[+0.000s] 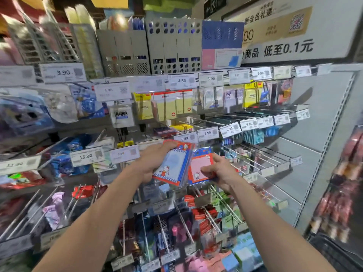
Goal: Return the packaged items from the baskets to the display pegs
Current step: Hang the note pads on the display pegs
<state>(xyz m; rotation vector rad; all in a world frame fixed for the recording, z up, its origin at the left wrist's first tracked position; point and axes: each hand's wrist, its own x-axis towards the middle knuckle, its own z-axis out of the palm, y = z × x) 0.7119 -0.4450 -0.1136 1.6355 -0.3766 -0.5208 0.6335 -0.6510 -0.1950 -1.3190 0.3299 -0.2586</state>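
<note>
My left hand [151,161] grips a stack of clear-wrapped notepad packs [172,163] with a blue sheet, red border and a cartoon cat. My right hand [220,169] pinches a smaller pack [200,165] with a pink sheet and red frame, held just right of the stack. Both packs sit in front of the middle row of metal display pegs [255,154], below the 6.99 price tag [185,138]. No basket is in view.
Peg rows with price tags fill the wall: yellow sticky notes [167,107] above, bare pegs [231,118] to the upper right, red and blue packs [204,213] below. Grey file holders [172,46] stand on the top shelf. A grey side panel [314,134] closes the right.
</note>
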